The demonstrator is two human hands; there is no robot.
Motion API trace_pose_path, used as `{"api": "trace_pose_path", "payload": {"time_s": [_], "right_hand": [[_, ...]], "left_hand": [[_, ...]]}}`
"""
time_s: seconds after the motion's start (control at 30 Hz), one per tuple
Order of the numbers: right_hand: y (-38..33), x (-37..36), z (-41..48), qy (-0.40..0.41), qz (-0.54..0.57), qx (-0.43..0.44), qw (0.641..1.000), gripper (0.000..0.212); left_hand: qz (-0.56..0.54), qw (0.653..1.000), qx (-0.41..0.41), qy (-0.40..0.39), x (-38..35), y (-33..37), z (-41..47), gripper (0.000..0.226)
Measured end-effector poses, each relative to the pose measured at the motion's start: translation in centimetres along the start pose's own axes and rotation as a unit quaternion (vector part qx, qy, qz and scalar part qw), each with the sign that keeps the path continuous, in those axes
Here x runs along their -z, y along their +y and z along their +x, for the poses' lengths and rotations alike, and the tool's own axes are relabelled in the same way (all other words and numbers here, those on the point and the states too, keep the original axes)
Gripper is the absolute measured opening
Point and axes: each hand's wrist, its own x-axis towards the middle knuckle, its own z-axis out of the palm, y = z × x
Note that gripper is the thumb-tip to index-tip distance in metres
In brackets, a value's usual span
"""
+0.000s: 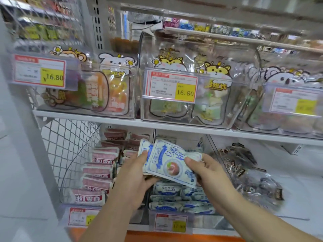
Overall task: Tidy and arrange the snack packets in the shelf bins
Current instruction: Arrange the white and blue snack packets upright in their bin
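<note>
Head view only. The landmark is the blue bin (pixel 208 221) on the lower shelf, with rows of blue-and-white packets (pixel 181 198) lying flat in it.

Directly above that bin, both hands hold a small stack of the same packets (pixel 167 163), tilted, printed face up. The left hand (pixel 138 173) grips the stack's left end, thumb on the top face and fingers curled underneath. The right hand (pixel 204 169) pinches the right end, thumb on top and fingers tucked behind. How many packets are in the stack is hard to tell, at least two.

Left of the bin are red packets (pixel 97 172) in leaning rows. Right of it is a loose heap of dark packets (pixel 244 168). Above it, on the next shelf, are clear bins (pixel 227 109) of cartoon pouches, one with a price tag (pixel 172 88).

Step, as a judgement: squaring up a handful of packets before they go back in the bin. The next move calls for aligning the edges, then lowering the stack flat onto the rows below, facing the same way and not spilling over the divider into the red packets.
</note>
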Motion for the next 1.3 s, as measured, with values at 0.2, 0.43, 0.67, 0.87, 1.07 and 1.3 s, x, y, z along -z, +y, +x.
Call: {"api": "trace_pose_path", "payload": {"time_s": [0.2,0.43,0.67,0.87,1.07,1.3], "right_hand": [[0.6,-1.9,1.3,0.016,-0.048,0.018,0.999,0.035],[2.0,-5.1,2.0,0.024,0.069,-0.018,0.997,0.023],[-0.8,-1.8,6.0,-0.016,-0.330,0.045,0.943,0.032],[-1.6,2.3,12.2,-0.148,-0.663,-0.013,0.734,0.045],[-1.2,3.8,10.5,-0.232,-0.682,-0.032,0.693,0.038],[-0.7,3.8,12.8,-0.234,-0.651,-0.084,0.717,0.037]], "left_hand": [[-0.002,0.996,-0.021,-0.082,0.5,0.7,-0.3,0.032],[0.034,0.989,-0.140,-0.022,0.1,-0.9,0.5,0.030],[0.060,0.986,-0.148,0.055,1.1,-0.4,1.8,0.026],[0.039,0.990,-0.104,0.085,2.1,0.7,2.5,0.023],[0.007,0.992,-0.101,0.073,2.2,1.1,3.0,0.020],[0.006,0.992,-0.098,0.076,1.8,1.0,3.0,0.024]]}}
